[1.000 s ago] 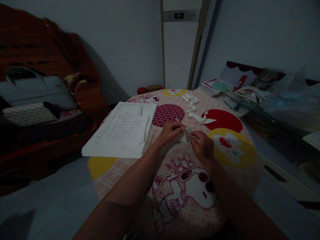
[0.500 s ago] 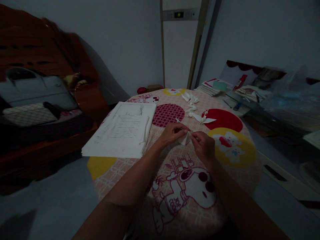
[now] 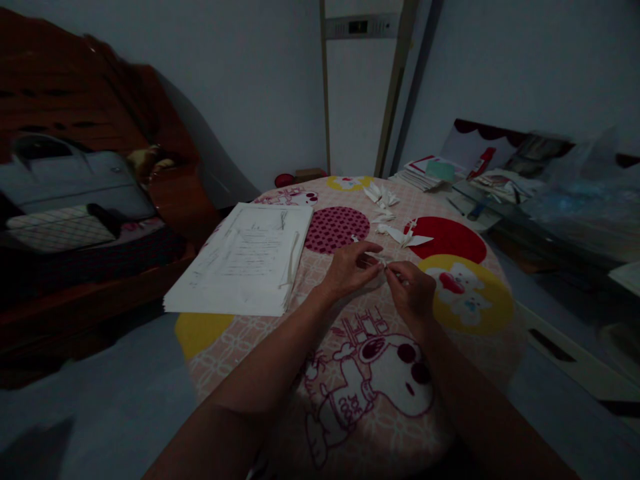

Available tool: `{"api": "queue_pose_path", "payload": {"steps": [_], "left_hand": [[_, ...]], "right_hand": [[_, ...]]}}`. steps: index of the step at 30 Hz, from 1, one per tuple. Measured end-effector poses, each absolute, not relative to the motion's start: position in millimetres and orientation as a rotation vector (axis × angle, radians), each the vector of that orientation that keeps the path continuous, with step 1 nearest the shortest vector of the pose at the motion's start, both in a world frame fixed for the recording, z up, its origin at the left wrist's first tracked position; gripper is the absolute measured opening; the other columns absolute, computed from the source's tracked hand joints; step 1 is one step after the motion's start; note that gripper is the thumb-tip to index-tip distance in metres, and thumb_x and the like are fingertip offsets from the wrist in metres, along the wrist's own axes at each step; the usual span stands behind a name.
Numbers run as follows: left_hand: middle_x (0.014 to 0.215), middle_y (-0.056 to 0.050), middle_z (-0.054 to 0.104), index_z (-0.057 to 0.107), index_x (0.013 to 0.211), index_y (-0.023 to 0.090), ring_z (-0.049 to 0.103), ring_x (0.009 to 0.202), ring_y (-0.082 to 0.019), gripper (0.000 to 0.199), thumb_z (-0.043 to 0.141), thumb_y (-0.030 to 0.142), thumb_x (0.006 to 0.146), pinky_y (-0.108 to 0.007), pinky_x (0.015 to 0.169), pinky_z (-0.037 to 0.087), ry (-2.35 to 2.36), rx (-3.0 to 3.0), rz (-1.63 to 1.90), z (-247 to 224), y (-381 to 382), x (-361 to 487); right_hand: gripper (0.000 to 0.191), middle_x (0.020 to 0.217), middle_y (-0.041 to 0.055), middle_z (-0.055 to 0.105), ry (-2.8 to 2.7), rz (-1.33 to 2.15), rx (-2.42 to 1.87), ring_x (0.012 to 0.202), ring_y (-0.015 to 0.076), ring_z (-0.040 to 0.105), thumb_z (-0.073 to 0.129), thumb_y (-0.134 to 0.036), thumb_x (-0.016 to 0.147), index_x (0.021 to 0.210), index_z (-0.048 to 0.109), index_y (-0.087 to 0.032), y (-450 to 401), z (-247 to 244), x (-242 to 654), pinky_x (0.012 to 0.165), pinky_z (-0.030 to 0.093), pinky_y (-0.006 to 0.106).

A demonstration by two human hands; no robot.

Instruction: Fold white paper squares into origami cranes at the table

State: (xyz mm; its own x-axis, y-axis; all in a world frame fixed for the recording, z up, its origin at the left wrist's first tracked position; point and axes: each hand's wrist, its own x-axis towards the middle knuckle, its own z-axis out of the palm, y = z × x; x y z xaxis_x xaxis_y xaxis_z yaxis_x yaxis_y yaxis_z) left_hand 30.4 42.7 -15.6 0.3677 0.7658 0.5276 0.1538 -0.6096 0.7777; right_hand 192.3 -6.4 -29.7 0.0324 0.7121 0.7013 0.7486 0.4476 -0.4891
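Over the middle of the cloth-covered table (image 3: 280,400), my left hand (image 3: 353,270) and my right hand (image 3: 413,287) meet around a small piece of folded white paper (image 3: 381,261). My left thumb and fingers curl round its left side. On the other side, my right thumb and forefinger pinch its edge. Most of the paper is hidden by my fingers. Just beyond my hands lies a white paper crane (image 3: 407,239) with spread wings, and several more folded white paper pieces (image 3: 381,195) lie farther back.
A thick stack of printed paper sheets (image 3: 245,260) lies on the table's left side. At left stands a wooden bench (image 3: 173,193) with a light bag (image 3: 90,180). To the right, a glass-topped stand (image 3: 493,207) holds papers and a plastic bag (image 3: 575,187).
The folded paper has turned in my hands, so its white triangular face no longer shows below my fingers. My left hand has rolled and its fingers have lifted slightly; my right hand shifted a little right.
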Motion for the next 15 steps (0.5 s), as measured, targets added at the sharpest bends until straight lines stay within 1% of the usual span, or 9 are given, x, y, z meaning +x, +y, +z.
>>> {"api": "queue_pose_path", "payload": {"steps": [5,8,15], "left_hand": [[0.100,-0.009,0.070,0.065,0.106,0.013,0.068,0.077,-0.013,0.027,0.063,0.021,0.080,-0.022,0.069,0.057,0.822,2.068,1.342,-16.0,41.1,33.6],[0.101,-0.007,0.069,0.063,0.107,0.015,0.066,0.076,-0.011,0.029,0.061,0.019,0.079,-0.021,0.067,0.056,0.865,2.096,1.389,-14.6,39.4,35.8],[0.099,-0.004,0.064,0.058,0.102,0.016,0.059,0.069,-0.008,0.032,0.067,0.015,0.071,-0.018,0.060,0.051,0.968,1.973,1.487,-8.6,38.5,37.4]], "right_hand": [[0.015,0.080,0.0052,0.073,-1.689,-0.037,-1.281,0.071,0.0188,0.067,0.055,-0.021,0.084,0.081,0.069,-0.021,-6.3,-31.0,192.0,0.068,0.052,0.030],[0.013,0.080,0.0045,0.073,-1.650,-0.057,-1.273,0.070,0.0178,0.066,0.056,-0.022,0.084,0.081,0.069,-0.021,-6.6,-32.2,191.9,0.068,0.052,0.030],[0.009,0.077,0.0030,0.071,-1.535,-0.116,-1.200,0.065,0.0155,0.065,0.059,-0.019,0.083,0.079,0.067,-0.021,-6.6,-31.8,191.0,0.062,0.051,0.027]]}}
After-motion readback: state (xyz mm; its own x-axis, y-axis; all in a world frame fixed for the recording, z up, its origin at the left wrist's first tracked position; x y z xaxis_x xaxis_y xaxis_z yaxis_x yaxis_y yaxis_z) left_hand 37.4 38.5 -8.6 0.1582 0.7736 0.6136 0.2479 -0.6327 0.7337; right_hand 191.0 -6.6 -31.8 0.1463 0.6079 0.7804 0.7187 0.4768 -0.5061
